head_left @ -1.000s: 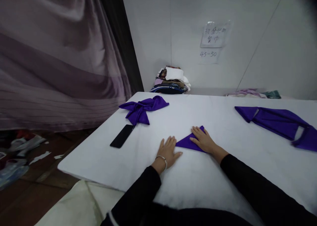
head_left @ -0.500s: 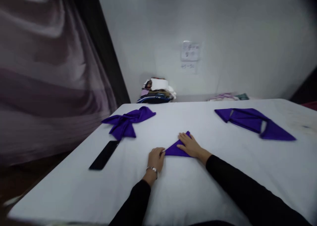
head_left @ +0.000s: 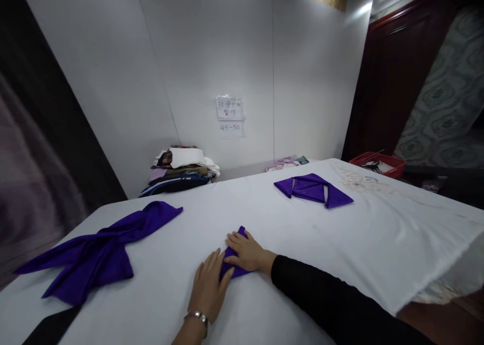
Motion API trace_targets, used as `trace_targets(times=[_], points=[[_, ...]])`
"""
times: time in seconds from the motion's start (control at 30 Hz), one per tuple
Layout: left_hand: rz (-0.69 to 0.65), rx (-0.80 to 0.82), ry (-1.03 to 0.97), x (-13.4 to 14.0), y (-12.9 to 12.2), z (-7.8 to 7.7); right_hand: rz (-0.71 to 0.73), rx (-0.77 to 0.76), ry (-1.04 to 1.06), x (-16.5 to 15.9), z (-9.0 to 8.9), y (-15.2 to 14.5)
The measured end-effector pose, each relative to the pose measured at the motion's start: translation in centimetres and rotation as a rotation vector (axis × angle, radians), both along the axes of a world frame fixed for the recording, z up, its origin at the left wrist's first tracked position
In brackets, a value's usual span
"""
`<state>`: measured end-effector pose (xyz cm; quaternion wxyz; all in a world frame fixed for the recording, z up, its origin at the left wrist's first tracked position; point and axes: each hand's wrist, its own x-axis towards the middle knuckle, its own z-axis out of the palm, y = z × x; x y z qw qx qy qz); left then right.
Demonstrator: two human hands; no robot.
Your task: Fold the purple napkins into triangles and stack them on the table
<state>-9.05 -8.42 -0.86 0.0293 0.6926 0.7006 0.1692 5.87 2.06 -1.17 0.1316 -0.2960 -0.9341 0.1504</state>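
One white-covered table [head_left: 287,234] spans the lower frame and bears three purple cloths, from a sprawling, gathered cloth [head_left: 109,254] at lower left, through an angular cloth [head_left: 310,187] with two gaps right of centre, down to the smallest, a folded cloth [head_left: 239,272] at lower centre. Two hands lie on that last one, the left hand [head_left: 207,284] at its left side and the right hand [head_left: 245,251] across its middle, both flattened with fingers extended, neither gripping anything. Deep purple and compact, it shows a narrow tip at top and a lower edge, the rest covered.
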Motion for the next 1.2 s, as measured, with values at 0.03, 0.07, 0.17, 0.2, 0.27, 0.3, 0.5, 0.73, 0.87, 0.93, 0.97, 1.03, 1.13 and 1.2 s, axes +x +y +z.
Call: trace_targets(times=[0.03,0.07,0.17,0.2,0.27,0.3,0.5,0.73,0.87,0.93,0.97,1.03,1.13,1.2], points=[[-0.009,-0.061,0.046,0.7,0.4,-0.3,-0.002,0.009,0.001,0.0,-0.1,0.0],[-0.012,-0.115,0.088,1.1,0.6,-0.6,-0.005,0.017,0.002,0.0,-0.2,0.0],[-0.014,-0.194,0.167,1.4,0.9,-1.6,-0.015,0.038,0.003,-0.1,-0.4,0.1],[-0.014,-0.201,0.18,1.3,0.8,-1.7,-0.017,0.042,0.005,-0.2,-0.5,0.1],[-0.013,-0.213,0.197,1.1,0.7,-1.7,-0.013,0.036,0.009,-0.2,-0.6,0.2],[-0.014,-0.219,0.203,1.1,0.7,-1.6,-0.006,0.026,0.011,-0.1,-0.5,0.2],[0.0,-0.217,0.212,1.3,0.8,-1.6,-0.043,-0.016,-0.017,0.9,0.1,1.3],[0.004,-0.199,0.164,1.6,0.4,-1.1,-0.121,-0.044,-0.026,2.1,-0.3,3.8],[-0.017,-0.215,0.14,2.0,-0.2,-0.5,-0.161,-0.103,-0.016,3.1,-0.7,5.7],[-0.016,-0.219,0.134,2.0,-0.3,-0.6,-0.188,-0.119,0.003,3.9,-0.8,6.3],[-0.015,-0.216,0.131,1.9,-0.4,-0.7,-0.196,-0.114,0.024,4.3,-0.8,6.3],[-0.02,-0.208,0.126,1.9,-0.4,-1.0,-0.153,-0.081,0.075,5.1,-0.8,6.0],[-0.016,-0.208,0.113,1.8,-0.3,-1.2,0.038,-0.021,0.112,5.5,-0.8,5.1],[-0.014,-0.211,0.094,1.8,-0.3,-1.2,0.135,-0.002,0.074,5.2,-0.9,4.7]])
